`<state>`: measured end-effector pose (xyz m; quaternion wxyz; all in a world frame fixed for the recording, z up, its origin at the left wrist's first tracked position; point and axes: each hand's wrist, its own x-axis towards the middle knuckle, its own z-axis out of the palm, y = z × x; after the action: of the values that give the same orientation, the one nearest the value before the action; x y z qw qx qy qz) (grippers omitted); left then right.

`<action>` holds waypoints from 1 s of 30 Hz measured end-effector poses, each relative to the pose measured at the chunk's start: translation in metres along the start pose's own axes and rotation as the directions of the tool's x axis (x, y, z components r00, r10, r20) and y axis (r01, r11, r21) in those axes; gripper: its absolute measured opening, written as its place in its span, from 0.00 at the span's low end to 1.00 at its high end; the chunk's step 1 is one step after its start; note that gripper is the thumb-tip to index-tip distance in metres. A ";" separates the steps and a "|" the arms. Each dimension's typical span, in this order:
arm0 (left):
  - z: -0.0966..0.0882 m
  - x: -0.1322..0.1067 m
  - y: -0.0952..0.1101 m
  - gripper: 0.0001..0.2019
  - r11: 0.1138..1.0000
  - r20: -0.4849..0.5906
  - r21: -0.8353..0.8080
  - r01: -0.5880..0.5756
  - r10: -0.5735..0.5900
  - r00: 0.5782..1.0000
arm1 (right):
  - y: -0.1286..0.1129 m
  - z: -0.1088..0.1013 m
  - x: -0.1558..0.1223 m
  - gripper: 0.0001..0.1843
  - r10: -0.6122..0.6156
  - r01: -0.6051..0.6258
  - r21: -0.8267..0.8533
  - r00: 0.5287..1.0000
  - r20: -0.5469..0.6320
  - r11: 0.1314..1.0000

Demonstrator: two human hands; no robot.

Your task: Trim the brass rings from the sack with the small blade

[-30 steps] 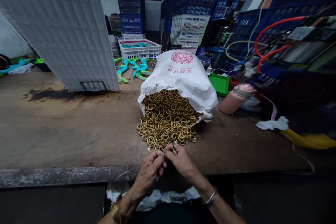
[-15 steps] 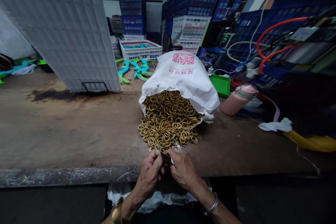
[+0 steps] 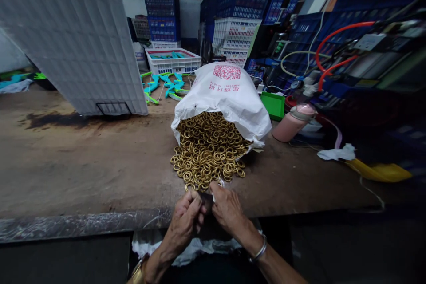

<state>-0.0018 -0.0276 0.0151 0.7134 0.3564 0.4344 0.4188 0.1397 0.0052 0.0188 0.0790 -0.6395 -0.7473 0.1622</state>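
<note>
Clock centred on the loose brass-coloured rings (image 3: 206, 166), heaped on the wooden bench (image 3: 100, 164). Spilling down toward six from inside a white sack (image 3: 229, 93), with a dense mass deeper in the mouth. Laid on its side at twelve, long axis roughly from twelve to six, with the open end toward six, the full, rounded end toward twelve, and red print upside down as viewed from the hands.

At seven, just below the near edge of the pile, the left hand (image 3: 186, 213), with thumb and fingertips drawn close together; impossible to tell whether pinching a ring. At five, the right hand (image 3: 229, 211), with fingers curled in; at the fingertips, too dim to tell whether gripped, a small pale thing (image 3: 213, 198).

Blocking the bench toward twelve, the bulk of the sack. At two, close beside it, a green tray (image 3: 273, 105); between two and three, a pink bottle (image 3: 291, 124). Toward eleven, bow-shaped turquoise pieces (image 3: 153, 84), then a white crate (image 3: 173, 66). At ten, standing tall, a grey ribbed panel (image 3: 100, 53).
</note>
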 end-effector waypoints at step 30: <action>0.003 0.023 -0.013 0.17 0.998 -0.069 0.057 0.015 -0.011 0.998 | 0.015 0.006 -0.001 0.03 -0.075 0.116 0.495 0.992 -0.102 0.861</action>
<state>0.0113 -0.0120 -0.0027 0.6902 0.3592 0.4730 0.4134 0.1522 0.0058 0.0077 0.2795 -0.5654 -0.7068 0.3204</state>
